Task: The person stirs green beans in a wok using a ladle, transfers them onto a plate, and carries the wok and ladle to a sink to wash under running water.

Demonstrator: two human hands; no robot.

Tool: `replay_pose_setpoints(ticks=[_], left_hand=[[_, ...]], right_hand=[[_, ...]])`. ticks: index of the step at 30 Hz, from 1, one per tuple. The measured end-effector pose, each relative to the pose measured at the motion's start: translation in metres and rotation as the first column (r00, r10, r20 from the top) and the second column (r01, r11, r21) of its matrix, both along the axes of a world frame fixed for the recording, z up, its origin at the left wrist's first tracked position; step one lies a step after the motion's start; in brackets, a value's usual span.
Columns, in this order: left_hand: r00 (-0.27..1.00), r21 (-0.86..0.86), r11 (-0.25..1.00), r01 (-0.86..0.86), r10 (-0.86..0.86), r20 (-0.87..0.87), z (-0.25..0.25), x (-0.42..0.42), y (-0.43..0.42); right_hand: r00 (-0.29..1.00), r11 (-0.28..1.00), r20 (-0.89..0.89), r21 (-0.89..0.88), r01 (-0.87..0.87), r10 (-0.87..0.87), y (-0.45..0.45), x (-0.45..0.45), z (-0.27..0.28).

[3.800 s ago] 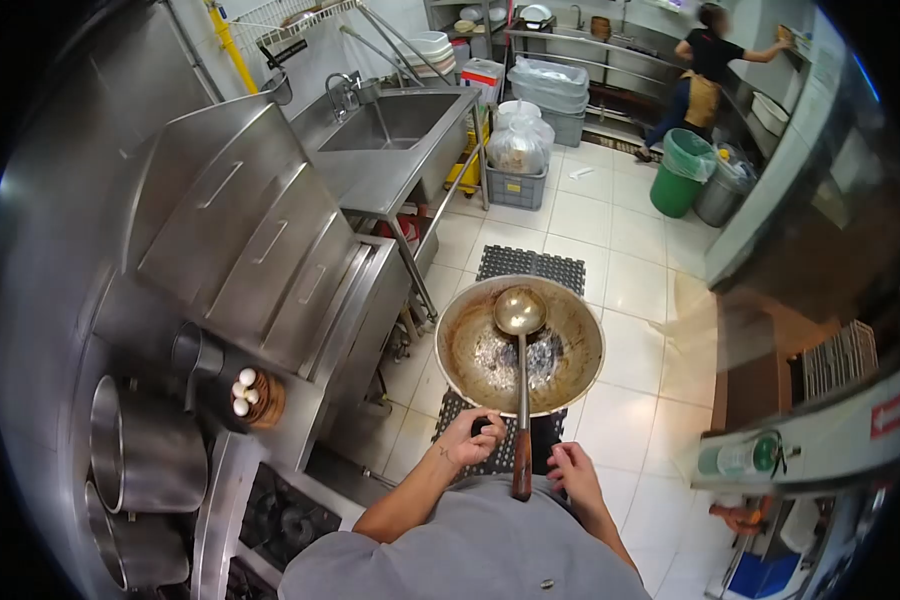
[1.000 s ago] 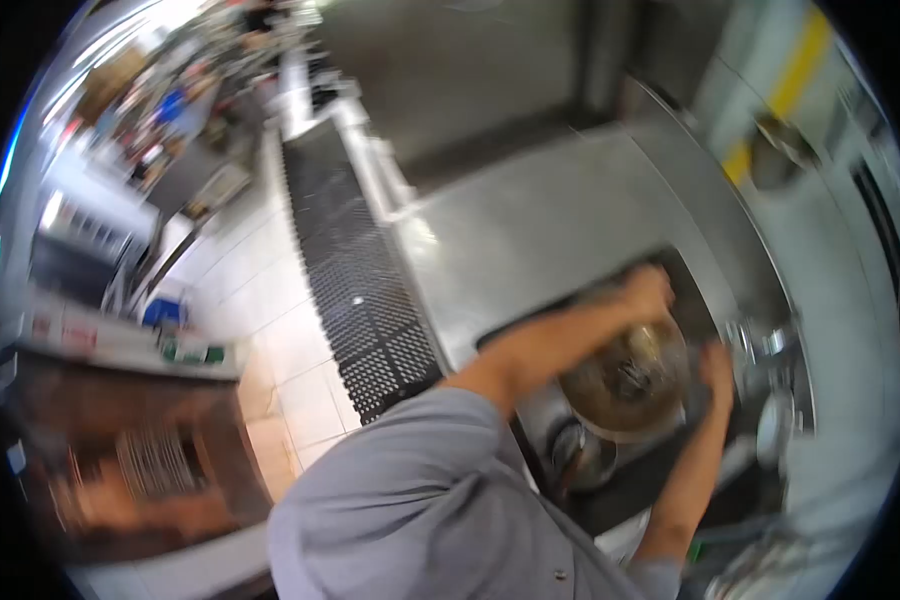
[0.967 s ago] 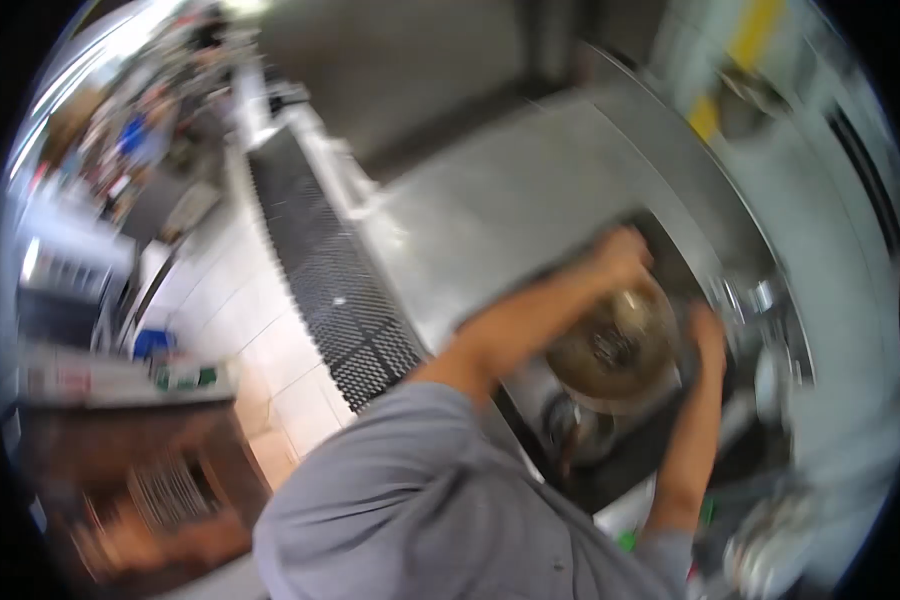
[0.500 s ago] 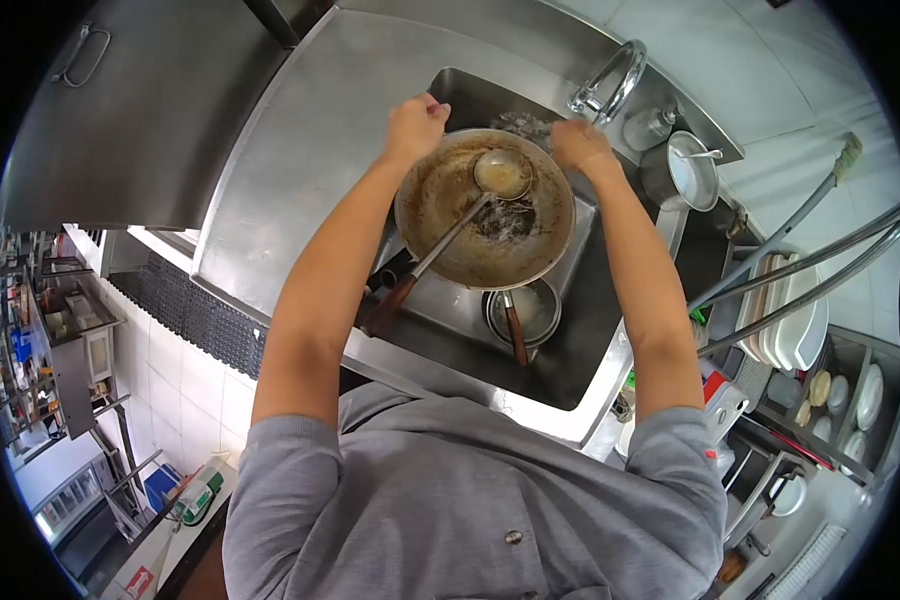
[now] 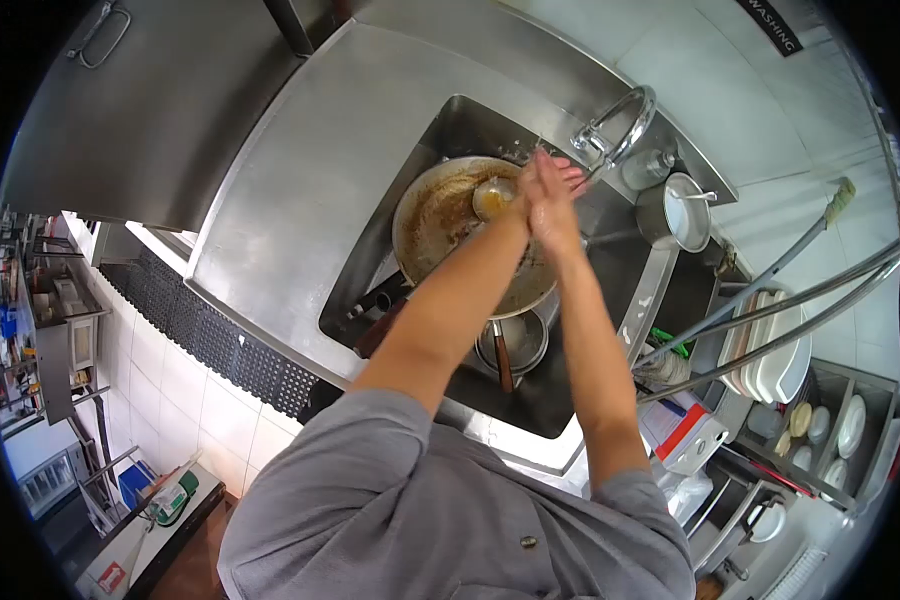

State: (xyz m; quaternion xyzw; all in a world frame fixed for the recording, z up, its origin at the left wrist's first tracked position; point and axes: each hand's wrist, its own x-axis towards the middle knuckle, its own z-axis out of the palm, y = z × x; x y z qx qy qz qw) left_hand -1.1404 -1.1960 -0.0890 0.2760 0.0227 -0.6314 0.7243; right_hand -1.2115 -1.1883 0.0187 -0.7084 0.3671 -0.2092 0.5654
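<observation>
Beneath the faucet point(image 5: 632, 128), my two hands meet over the wok's far right edge, palms against each other. My left hand point(image 5: 534, 187) has its fingers stretched out and holds nothing. Against it lies my right hand point(image 5: 555, 212), its fingers also extended and partly hidden. The wok point(image 5: 425, 225), stained brown, sits in the sink point(image 5: 370, 270). A ladle point(image 5: 492, 198) rests in it with yellowish liquid in its bowl, its shaft hidden by my left forearm. Below the wok is a small metal pot point(image 5: 533, 340) with a wooden handle point(image 5: 503, 365) lying across it.
Right of the faucet stand a clear bottle point(image 5: 650, 168) and a metal pot point(image 5: 660, 218) holding a white-handled utensil. Grey hoses point(image 5: 770, 325) cross in front of stacked trays point(image 5: 782, 365). A steel counter point(image 5: 280, 180) extends left of the sink.
My hands were apart, one on each side above the wok. The left has moved right and now touches the right under the faucet. The view has shifted slightly.
</observation>
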Motion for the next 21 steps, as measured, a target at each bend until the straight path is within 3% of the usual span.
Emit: replay_pose_setpoints(ticks=[2, 3, 4, 5, 6, 7, 9, 10, 11, 13, 14, 17, 18, 19, 20, 21], left_hand=[[0.990, -0.278, 0.957, -0.079, 0.107, 0.087, -0.003, -0.020, 0.005], [0.991, -0.273, 0.959, -0.076, 0.102, 0.084, 0.009, -0.029, 0.012], [0.995, -0.083, 0.996, -0.026, 0.034, 0.097, 0.037, -0.034, 0.019], [0.994, 0.109, 0.994, 0.032, -0.042, 0.100, 0.057, -0.038, 0.027], [0.997, 0.130, 0.989, 0.066, -0.069, 0.020, 0.063, -0.031, 0.035], [0.996, 0.113, 0.990, 0.079, -0.083, 0.027, 0.053, -0.025, 0.031], [0.970, -0.007, 0.970, -0.244, 0.244, 0.002, 0.013, -0.021, 0.026], [0.972, -0.133, 0.987, -0.092, 0.060, -0.227, 0.027, -0.024, 0.036], [0.973, -0.134, 0.987, -0.084, 0.052, -0.224, 0.044, -0.031, 0.041], [0.985, 0.131, 0.986, 0.100, -0.117, 0.128, 0.067, -0.041, 0.048], [0.995, 0.043, 0.996, 0.084, -0.086, 0.056, 0.039, -0.032, 0.036], [0.993, 0.013, 1.000, 0.003, -0.005, 0.119, 0.051, -0.022, 0.042], [0.987, -0.002, 0.995, 0.102, -0.101, 0.127, 0.031, -0.026, 0.039], [0.987, 0.013, 0.993, 0.113, -0.114, 0.114, 0.043, -0.025, 0.054], [0.822, 0.108, 0.922, 0.372, -0.382, 0.423, 0.071, -0.012, 0.076], [0.501, 0.270, 0.788, 0.554, -0.574, 0.648, 0.086, 0.003, 0.097]], right_hand=[[0.992, 0.924, 0.006, -0.362, 0.122, -0.128, 0.017, 0.000, -0.017], [0.991, 0.925, 0.001, -0.358, 0.125, -0.133, 0.010, -0.005, -0.023], [0.978, 0.979, 0.063, 0.047, 0.197, -0.200, -0.006, -0.008, -0.027], [0.972, 0.966, 0.043, 0.125, 0.226, -0.233, -0.007, -0.007, -0.034], [0.963, 0.945, 0.021, 0.201, 0.257, -0.267, -0.009, -0.006, -0.040], [0.960, 0.945, 0.031, 0.186, 0.269, -0.280, -0.016, -0.005, -0.045], [0.947, 0.934, 0.072, 0.203, 0.293, -0.313, -0.029, -0.009, -0.059], [0.940, 0.926, 0.089, 0.221, 0.305, -0.331, -0.030, -0.011, -0.068], [0.934, 0.921, 0.108, 0.239, 0.308, -0.341, -0.033, -0.010, -0.076], [0.930, 0.915, 0.138, 0.277, 0.294, -0.341, -0.027, -0.004, -0.078], [0.933, 0.920, 0.144, 0.272, 0.282, -0.329, -0.026, 0.003, -0.078], [0.991, 0.953, -0.050, -0.285, 0.104, -0.123, 0.010, -0.007, -0.051], [0.976, 0.989, 0.164, 0.044, 0.140, -0.145, 0.005, -0.004, -0.028], [0.989, 0.989, 0.032, 0.025, 0.144, -0.145, -0.022, -0.015, -0.042], [0.967, 0.987, -0.252, -0.160, -0.003, -0.038, -0.053, -0.026, -0.047], [0.850, 0.935, -0.526, -0.290, -0.206, 0.025, -0.071, -0.032, -0.050]])
